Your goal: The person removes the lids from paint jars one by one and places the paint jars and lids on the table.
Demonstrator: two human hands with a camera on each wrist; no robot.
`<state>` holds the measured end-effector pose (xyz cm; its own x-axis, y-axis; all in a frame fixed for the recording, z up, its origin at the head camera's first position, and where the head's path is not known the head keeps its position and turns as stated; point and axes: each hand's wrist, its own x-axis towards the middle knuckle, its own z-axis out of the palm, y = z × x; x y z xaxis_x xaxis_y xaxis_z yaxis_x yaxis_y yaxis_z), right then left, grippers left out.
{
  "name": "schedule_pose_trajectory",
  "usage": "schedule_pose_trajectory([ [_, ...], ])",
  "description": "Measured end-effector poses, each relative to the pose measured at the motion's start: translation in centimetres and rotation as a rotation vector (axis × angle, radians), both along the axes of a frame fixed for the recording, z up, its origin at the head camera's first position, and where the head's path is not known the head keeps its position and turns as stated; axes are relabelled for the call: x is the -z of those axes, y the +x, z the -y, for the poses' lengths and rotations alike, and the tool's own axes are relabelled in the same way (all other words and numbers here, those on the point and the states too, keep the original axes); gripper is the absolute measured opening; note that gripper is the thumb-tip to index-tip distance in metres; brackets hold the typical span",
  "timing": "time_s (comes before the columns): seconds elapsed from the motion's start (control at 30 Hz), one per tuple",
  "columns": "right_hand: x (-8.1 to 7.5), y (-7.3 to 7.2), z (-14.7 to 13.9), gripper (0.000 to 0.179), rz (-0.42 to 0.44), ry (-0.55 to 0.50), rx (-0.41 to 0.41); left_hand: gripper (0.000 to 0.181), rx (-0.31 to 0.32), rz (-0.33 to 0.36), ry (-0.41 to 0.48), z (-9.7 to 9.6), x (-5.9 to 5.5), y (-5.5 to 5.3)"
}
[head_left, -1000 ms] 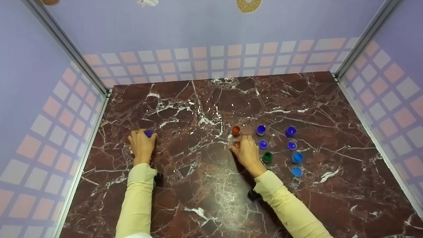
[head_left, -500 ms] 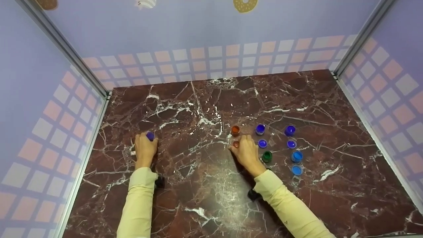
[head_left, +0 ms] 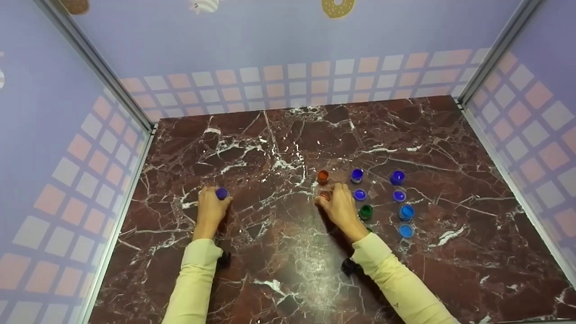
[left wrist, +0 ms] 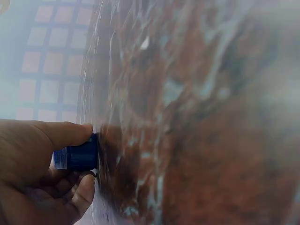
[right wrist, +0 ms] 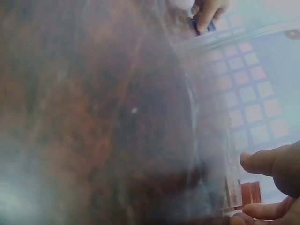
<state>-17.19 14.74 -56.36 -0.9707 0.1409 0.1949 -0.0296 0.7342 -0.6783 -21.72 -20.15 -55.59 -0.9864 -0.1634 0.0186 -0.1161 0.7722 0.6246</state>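
My left hand [head_left: 211,209] pinches a small blue-purple paint pot [head_left: 221,193] at the left of the table; in the left wrist view, thumb and fingertips lie on either side of this pot [left wrist: 83,157], close to the tabletop. Farther right, my right hand [head_left: 343,208] rests by an orange-brown lid [head_left: 326,195], thumb and fingers spread around it. In the right wrist view, the thumb stands apart from the orange paint pot [right wrist: 251,193], while the fingertips are low beside it. That open orange pot [head_left: 323,177] sits just beyond the lid.
Right of the right hand stand two open violet-blue pots [head_left: 357,176] with lids [head_left: 359,195] before them, a light blue pot [head_left: 407,213] with its lid [head_left: 406,231], and a green pot [head_left: 366,212]. Tiled-pattern walls [head_left: 297,85] enclose the marble tabletop [head_left: 279,243].
My left hand has moved right and slightly toward me with the blue-purple paint pot. The right hand has stayed by the orange-brown lid. The camera view shifts slightly.
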Motion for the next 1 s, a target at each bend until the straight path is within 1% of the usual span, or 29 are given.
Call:
schedule_pose_trajectory([
  [0.13,-0.4,0.0,-0.4,0.047,0.014,-0.022,-0.015,0.045,0.019,0.013,0.001,-0.9,0.1,0.9],
  [0.33,-1.3,0.9,-1.0,0.043,0.042,-0.039,-0.022,0.039,0.068,-0.013,0.005,-2.7,0.3,2.3],
  [0.4,-1.6,1.2,-1.1,0.040,0.026,-0.038,-0.023,0.039,0.083,-0.016,0.004,-3.5,0.2,2.8],
  [0.5,-2.0,1.7,-0.9,0.035,-0.027,-0.022,-0.034,0.037,0.103,-0.020,0.013,-4.6,0.2,3.8],
  [0.63,-2.9,2.4,-0.3,0.028,-0.091,0.007,-0.080,0.036,0.147,-0.041,0.023,-6.1,0.2,5.2],
  [0.8,-3.8,3.4,0.4,0.025,-0.150,-0.017,-0.152,0.039,0.228,-0.054,0.034,-8.0,0.3,6.8],
  [0.9,-4.2,4.0,0.8,0.025,-0.164,-0.025,-0.185,0.038,0.280,-0.068,0.054,-9.0,0.4,7.7],
  [1.0,-4.5,4.6,1.2,0.026,-0.140,-0.031,-0.224,0.036,0.316,-0.086,0.077,-9.9,0.6,8.3],
])
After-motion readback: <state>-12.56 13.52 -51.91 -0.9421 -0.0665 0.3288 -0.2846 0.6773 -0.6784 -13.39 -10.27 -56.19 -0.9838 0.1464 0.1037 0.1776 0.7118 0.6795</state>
